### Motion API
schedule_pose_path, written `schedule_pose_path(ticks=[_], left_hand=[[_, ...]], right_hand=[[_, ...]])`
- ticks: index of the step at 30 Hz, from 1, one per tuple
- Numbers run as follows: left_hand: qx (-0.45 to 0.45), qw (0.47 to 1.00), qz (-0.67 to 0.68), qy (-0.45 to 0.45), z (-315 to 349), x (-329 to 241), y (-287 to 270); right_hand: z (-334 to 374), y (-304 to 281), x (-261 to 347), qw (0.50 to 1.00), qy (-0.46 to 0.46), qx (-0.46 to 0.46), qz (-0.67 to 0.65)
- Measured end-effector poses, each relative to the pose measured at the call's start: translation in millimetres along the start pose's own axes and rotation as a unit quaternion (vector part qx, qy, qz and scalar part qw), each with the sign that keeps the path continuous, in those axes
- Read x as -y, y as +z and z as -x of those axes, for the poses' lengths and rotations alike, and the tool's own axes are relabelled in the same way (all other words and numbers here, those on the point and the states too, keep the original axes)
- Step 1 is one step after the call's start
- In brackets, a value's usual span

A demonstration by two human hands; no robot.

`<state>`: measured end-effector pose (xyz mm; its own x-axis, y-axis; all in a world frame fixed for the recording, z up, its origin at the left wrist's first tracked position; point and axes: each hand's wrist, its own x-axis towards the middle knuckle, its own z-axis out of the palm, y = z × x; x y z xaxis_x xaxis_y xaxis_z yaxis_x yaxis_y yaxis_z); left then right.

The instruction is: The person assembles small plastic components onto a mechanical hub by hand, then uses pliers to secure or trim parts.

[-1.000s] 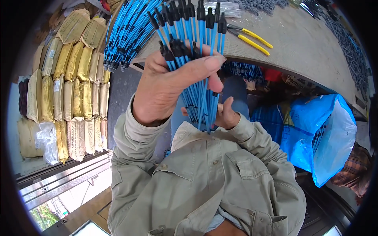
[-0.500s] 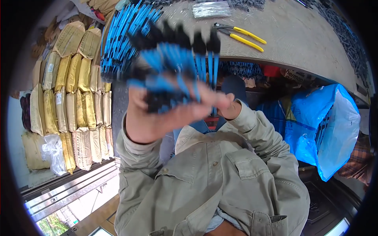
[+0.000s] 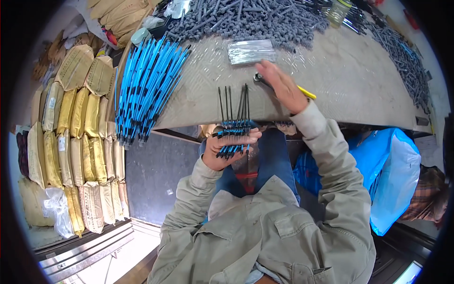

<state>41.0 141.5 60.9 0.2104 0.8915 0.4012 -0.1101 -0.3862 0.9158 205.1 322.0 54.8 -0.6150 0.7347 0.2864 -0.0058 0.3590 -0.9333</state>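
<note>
A bunch of thin rods with blue and black parts (image 3: 233,124) is held in my left hand (image 3: 220,158), whose fingers wrap round it above my lap. Their slim dark ends point up toward the table's front edge. Over the table, my right hand (image 3: 283,90) stretches its fingers out with nothing seen in them. Beneath it lies a pair of yellow-handled pliers (image 3: 306,92), mostly covered by the hand. Just past my right fingertips sits a flat bundle of shiny thin pins (image 3: 250,51).
Many blue rods (image 3: 151,85) are piled at the table's left end. Grey screw-like plastic parts (image 3: 250,19) heap along the far side, near a clear jar (image 3: 338,13). Wrapped packets (image 3: 80,113) stack at left; a blue bag (image 3: 392,175) stands at right.
The bunch has gone from close before the camera to lower down, its slim dark ends now upward. My right hand has left the left hand's side and reached out over the pliers.
</note>
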Motion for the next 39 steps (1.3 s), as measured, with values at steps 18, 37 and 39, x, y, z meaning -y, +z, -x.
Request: schedule_pose_path(ticks=[18, 37, 39], left_hand=[[-0.097, 0.971, 0.115, -0.185, -34, -11, -7], [-0.123, 0.960, 0.169, -0.188, -33, -8, -10], [-0.122, 0.961, 0.149, -0.197, -34, -10, -8]], right_hand=[[-119, -28, -7, 0.852, -0.103, 0.059, 0.509], [-1, -11, 92, 0.998, -0.021, 0.005, -0.059], [23, -3, 96, 0.960, -0.241, 0.007, 0.143]])
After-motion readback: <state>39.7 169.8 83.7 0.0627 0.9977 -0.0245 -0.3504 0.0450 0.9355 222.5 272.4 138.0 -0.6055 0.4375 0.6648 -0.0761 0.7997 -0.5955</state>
